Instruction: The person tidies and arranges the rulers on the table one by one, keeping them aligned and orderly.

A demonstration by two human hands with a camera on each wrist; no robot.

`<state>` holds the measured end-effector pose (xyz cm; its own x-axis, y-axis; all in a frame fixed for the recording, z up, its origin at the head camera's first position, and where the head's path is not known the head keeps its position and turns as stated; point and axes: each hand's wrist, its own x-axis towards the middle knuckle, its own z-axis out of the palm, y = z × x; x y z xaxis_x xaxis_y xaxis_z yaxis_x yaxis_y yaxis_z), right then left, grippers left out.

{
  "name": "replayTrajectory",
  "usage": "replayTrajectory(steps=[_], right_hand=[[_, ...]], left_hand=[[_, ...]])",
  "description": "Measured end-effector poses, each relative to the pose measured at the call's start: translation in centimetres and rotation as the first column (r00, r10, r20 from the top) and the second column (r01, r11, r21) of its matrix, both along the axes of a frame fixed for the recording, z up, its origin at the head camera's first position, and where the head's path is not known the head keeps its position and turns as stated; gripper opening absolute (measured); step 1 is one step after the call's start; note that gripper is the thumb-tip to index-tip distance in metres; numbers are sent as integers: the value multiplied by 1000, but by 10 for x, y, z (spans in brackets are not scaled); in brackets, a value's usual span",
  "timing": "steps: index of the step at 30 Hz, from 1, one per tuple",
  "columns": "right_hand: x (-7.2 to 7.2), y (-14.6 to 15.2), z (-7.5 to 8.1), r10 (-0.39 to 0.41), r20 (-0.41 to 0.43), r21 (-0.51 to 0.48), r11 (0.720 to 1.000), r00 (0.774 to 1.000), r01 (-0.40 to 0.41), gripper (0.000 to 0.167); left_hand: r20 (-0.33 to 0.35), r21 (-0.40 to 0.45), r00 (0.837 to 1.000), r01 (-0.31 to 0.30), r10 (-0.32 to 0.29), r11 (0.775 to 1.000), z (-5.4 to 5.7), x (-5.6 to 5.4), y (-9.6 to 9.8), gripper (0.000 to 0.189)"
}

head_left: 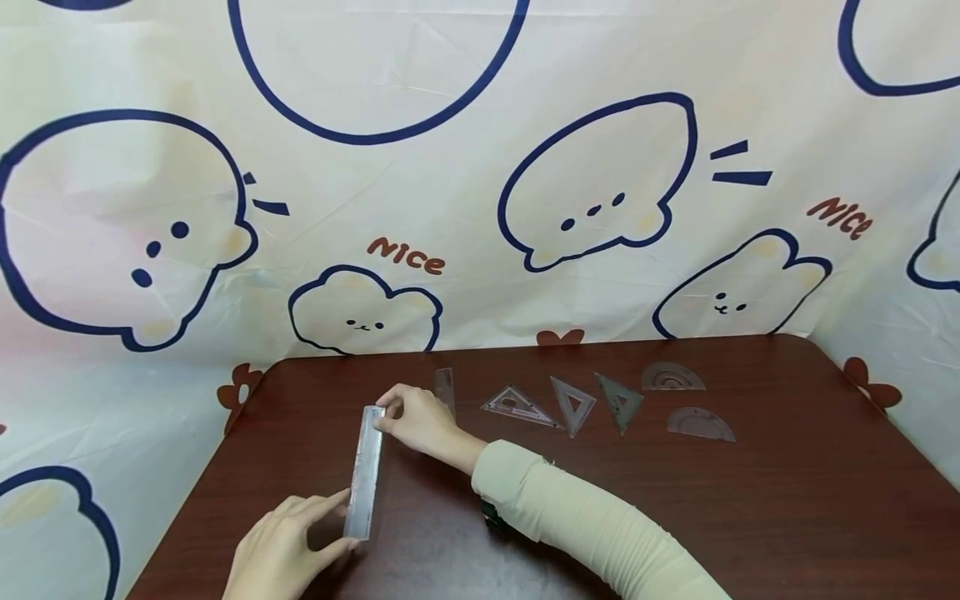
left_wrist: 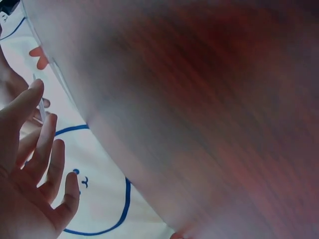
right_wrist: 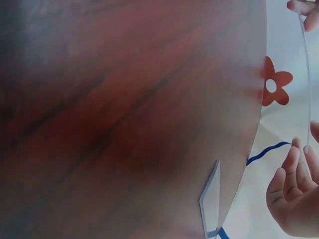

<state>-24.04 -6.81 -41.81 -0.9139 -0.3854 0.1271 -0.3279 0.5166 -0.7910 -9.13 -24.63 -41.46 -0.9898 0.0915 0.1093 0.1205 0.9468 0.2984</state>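
A clear straight ruler (head_left: 365, 475) is held raised between both hands, its long side pointing away from me. My left hand (head_left: 281, 542) pinches the near end between thumb and fingers; in the left wrist view the other fingers of that left hand (left_wrist: 35, 184) spread loosely. At the far end, the thumb and fingers of my right hand (head_left: 420, 421) grip the ruler's corner. From the right wrist the ruler (right_wrist: 307, 74) appears as a thin edge. A second clear ruler (head_left: 445, 385) lies on the table, partly behind the right hand.
Right of that ruler, three clear set squares (head_left: 536, 414) lie in a row on the brown table (head_left: 787, 500). Two clear protractors (head_left: 701, 423) lie beyond them, one behind the other. A patterned cloth (head_left: 480, 183) hangs along the table's back and sides.
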Motion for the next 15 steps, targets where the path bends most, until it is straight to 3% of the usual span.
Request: replayTrajectory(steps=[10,15], right_hand=[[8,-9,-4,10,7,76,997,1000,-10,21],[12,-14,-6,25,24,107,994,999,-27,21]], left_hand=[[14,17,1000,0,0,1000,-7,10,-19,59],[90,0,996,-12,12,1000,-9,10,-28,61]])
